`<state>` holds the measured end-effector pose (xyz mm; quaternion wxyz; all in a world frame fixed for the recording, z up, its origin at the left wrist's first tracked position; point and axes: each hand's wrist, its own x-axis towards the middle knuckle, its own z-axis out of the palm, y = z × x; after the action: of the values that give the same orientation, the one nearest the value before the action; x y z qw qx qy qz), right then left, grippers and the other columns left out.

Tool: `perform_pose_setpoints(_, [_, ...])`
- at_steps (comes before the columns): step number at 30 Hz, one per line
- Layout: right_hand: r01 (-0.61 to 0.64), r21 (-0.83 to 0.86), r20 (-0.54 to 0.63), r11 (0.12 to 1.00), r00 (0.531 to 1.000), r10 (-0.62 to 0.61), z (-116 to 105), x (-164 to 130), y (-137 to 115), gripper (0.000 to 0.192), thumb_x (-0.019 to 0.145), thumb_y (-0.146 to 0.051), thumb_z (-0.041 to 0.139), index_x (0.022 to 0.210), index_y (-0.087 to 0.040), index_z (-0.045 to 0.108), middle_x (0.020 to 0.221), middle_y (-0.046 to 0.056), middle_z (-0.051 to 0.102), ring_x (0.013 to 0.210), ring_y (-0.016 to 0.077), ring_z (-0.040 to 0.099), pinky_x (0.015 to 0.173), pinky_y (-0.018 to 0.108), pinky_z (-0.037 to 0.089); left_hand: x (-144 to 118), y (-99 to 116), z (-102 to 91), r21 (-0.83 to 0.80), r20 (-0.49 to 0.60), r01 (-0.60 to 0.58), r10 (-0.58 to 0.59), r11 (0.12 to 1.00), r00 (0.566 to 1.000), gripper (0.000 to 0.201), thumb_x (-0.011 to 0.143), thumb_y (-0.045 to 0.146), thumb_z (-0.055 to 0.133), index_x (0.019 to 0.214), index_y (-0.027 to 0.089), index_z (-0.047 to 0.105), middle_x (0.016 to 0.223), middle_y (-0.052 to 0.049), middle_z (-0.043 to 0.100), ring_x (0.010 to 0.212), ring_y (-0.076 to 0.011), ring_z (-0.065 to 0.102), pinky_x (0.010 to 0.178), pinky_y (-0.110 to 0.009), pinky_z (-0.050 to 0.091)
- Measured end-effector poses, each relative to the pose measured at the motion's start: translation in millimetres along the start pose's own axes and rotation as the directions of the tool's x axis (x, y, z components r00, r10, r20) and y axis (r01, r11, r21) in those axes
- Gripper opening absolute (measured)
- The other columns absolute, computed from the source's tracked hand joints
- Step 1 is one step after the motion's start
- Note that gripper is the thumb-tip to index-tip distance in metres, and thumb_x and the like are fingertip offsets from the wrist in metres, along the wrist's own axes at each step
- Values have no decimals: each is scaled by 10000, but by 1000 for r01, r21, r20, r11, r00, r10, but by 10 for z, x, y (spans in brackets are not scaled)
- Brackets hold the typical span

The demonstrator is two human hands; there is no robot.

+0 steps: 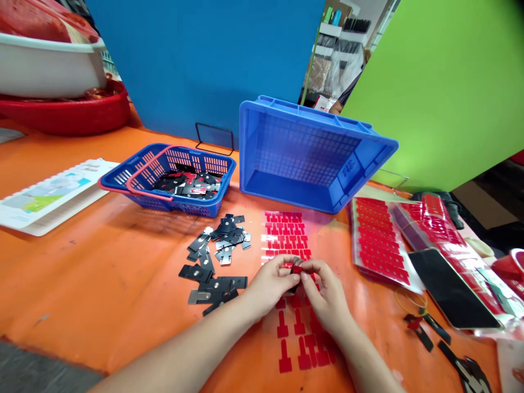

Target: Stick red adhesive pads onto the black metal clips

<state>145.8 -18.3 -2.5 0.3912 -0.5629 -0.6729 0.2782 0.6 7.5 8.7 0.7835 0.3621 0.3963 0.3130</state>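
The left hand [270, 285] pinches a small black piece [293, 289] (largely hidden); the right hand [328, 295] grasps its bright red sticker [297, 269].

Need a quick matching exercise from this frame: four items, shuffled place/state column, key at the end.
Column 1
1. Sheet with red shapes
2. Pink-handled basket
3. Large blue crate
4. Phone

Column 2
A. Tipped on its side, opening toward the camera
B. Right of both hands, screen dark
C. Flat on the orange surface, partly hidden by the left hand and right hand
D. Upright, with black and silver pieces inside

Pairs: 1-C, 2-D, 3-A, 4-B
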Motion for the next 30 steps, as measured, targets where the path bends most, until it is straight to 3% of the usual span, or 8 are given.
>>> perform_pose_setpoints(5, [106,-96,-9,990,994,-107,-3,-6,-52,132,792,-190,451,905,-230,506,868,46,570,815,192,546,710,342,453,32,-67,-26,0,36,-75,75,997,997,279,697,192,555,966,181,479,677,16,534,586,-86,457,561,-224,347])
perform_pose_setpoints(9, [200,-159,-48,967,977,-210,17,-12,-112,148,774,-171,470,895,-243,515,972,65,543,943,221,506,808,405,418,35,-44,-25,-30,39,-129,130,991,991,294,678,176,569,962,176,489,668,17,537,606,-97,490,595,-235,356])
perform_pose_setpoints(13, [72,-97,-156,993,984,-87,32,14,-112,91,766,-221,503,853,-224,528,1101,91,471,1033,240,463,861,434,391,20,-22,-3,-54,28,-75,77,996,997,328,669,217,591,977,177,484,637,24,531,587,-101,488,577,-239,358])
perform_pose_setpoints(17, [-65,144,-133,987,987,85,43,50,-71,58,782,-256,506,820,-212,513,1008,67,532,909,195,538,774,363,459,9,-23,16,-15,17,-34,34,999,999,355,673,234,600,1004,176,487,623,26,527,570,-93,465,561,-231,343])
perform_pose_setpoints(20, [-144,215,-112,966,979,170,42,62,-76,82,794,-275,501,807,-201,532,897,51,576,801,172,563,701,317,481,10,-29,21,-9,43,-41,41,999,998,365,674,238,604,1016,172,492,612,25,521,565,-95,459,556,-232,333])
perform_pose_setpoints(30, [-165,179,-151,970,970,192,31,65,-125,68,778,-261,525,783,-199,552,828,33,592,760,166,571,675,292,477,5,-59,20,1,77,-69,69,998,995,361,702,246,582,1039,172,475,585,42,484,533,-78,411,541,-222,302])
